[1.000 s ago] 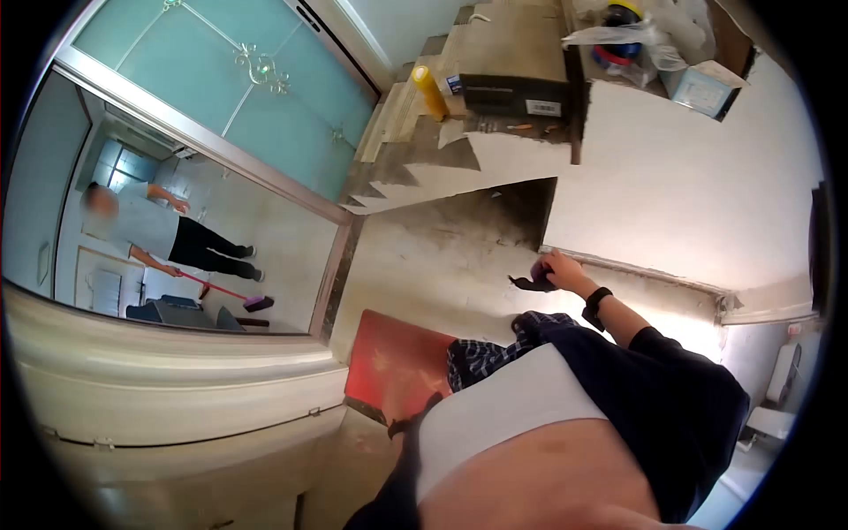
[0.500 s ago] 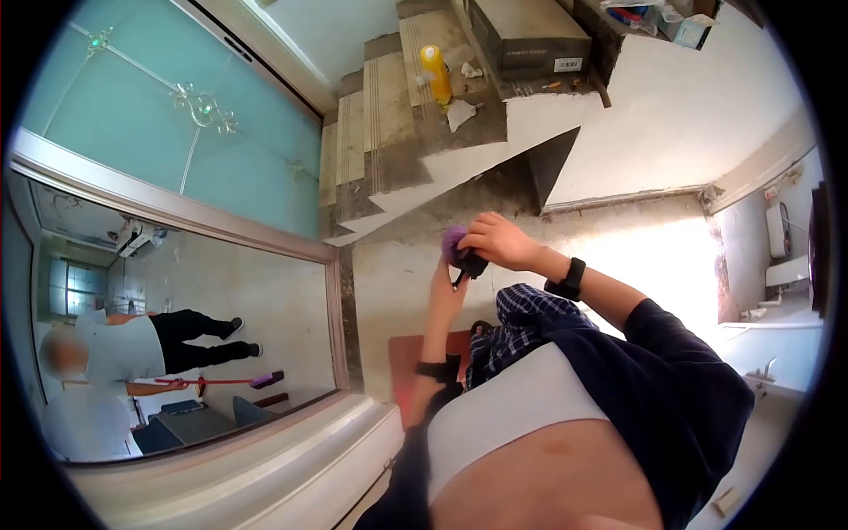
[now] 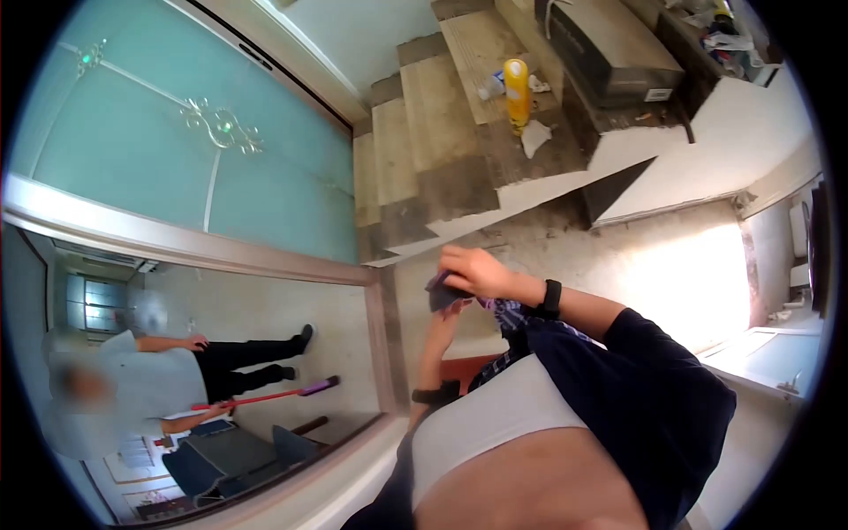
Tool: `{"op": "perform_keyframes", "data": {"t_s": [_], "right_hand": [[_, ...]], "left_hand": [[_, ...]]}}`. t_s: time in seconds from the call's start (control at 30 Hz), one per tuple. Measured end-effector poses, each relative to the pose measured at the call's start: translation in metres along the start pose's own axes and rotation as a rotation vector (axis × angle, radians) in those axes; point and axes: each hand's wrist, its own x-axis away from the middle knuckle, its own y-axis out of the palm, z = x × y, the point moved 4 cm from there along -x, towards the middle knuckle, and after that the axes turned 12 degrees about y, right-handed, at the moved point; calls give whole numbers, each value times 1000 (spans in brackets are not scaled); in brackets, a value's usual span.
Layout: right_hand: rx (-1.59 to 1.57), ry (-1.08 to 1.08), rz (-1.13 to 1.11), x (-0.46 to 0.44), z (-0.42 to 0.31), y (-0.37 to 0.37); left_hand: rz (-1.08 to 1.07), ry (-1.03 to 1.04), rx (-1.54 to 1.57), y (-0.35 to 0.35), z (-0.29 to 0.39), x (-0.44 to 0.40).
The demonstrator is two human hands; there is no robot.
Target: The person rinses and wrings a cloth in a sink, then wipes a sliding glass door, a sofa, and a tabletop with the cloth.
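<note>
Both my hands are raised in front of me, around a small purple and dark thing (image 3: 442,295) whose kind I cannot make out. My right hand (image 3: 475,269) grips its top with curled fingers. Just below, my left hand (image 3: 448,317) holds it from underneath, its fingers largely hidden behind it. Dark bands circle both my wrists. Beneath the hands, part of a red mat (image 3: 461,367) shows on the floor.
Stairs (image 3: 442,132) rise ahead, with a yellow bottle (image 3: 517,93), crumpled paper (image 3: 535,138) and a large box (image 3: 609,53) on them. Left is a framed glass door (image 3: 132,132). Beyond the frame, a person (image 3: 168,380) holds a red-handled broom (image 3: 274,396).
My view has shifted, so the stairs sit further right. The thing in my hands has turned, showing a broader dark face. Beyond the door frame, the person and broom appear closer.
</note>
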Motion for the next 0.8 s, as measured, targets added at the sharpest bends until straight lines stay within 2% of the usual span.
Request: {"op": "perform_keyframes", "data": {"t_s": [0.13, 0.27, 0.33, 0.47, 0.6, 0.7, 0.77, 0.8], "right_hand": [[-212, -55, -115, -69, -50, 21], [-212, 24, -101, -118, -55, 36], [-126, 120, -10, -136, -44, 35], [81, 381, 4, -159, -7, 51], [-133, 548, 195, -181, 21, 99], [-400, 730, 253, -204, 13, 145], [-396, 592, 265, -232, -9, 175], [-404, 525, 269, -248, -21, 190]], "left_hand": [[-19, -30, -92, -63, 1, -32], [-47, -44, -134, -118, -8, -57], [-74, -27, -138, -138, -12, -77], [-144, 54, -131, -172, -23, -127], [-206, 116, -99, -222, -36, -159], [-147, 122, -81, -279, -40, -165], [26, 227, -85, -317, -32, -163], [38, 150, 184, -330, -41, -165]]}}
